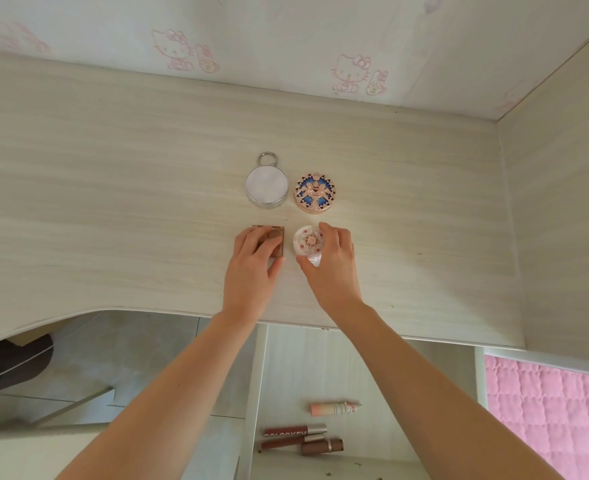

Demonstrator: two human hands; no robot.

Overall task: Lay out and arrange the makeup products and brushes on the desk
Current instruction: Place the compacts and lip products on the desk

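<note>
Two round compacts stand side by side at the middle of the pale wood desk (113, 202): a silver one with a ring (267, 187) and a blue-and-rose-gold one (315, 192). Just in front of them, my left hand (253, 268) holds a small brown square compact (275, 241), fingers on top and thumb at its near edge. My right hand (331, 261) grips a white round compact with a pink flower pattern (307, 241) between thumb and fingers. Both compacts sit on the desk.
An open drawer (355, 368) below the desk's front edge holds a pink tube (334, 407) and three brownish lip products (300, 439). A side panel walls the desk on the right. A pink quilt (549, 417) lies at lower right, a dark chair (12, 362) at lower left.
</note>
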